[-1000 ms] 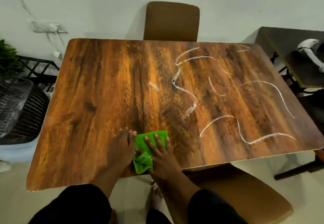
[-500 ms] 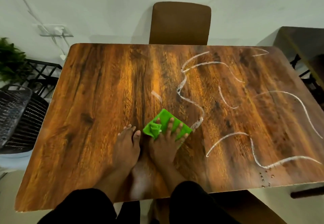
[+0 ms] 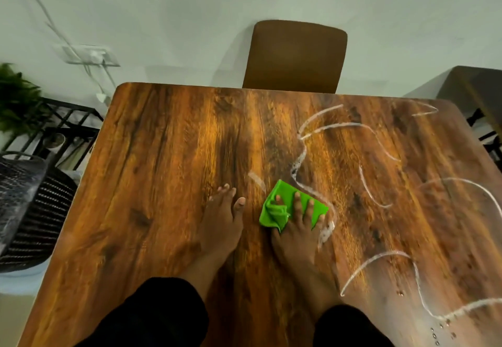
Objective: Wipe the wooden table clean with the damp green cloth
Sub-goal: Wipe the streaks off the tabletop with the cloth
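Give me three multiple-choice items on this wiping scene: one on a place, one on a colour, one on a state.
1. Where on the table is the cloth?
A) under the right hand, near the middle
B) at the far left corner
C) over the near edge

2. What colour is the cloth?
A) blue
B) green
C) white

3. The left hand is:
A) gripping the cloth
B) flat on the wood, holding nothing
C) raised off the table

Answers: 1 A, the right fingers are spread on it mid-table; 2 B, it is bright green; 3 B, it lies flat on bare wood beside the cloth.
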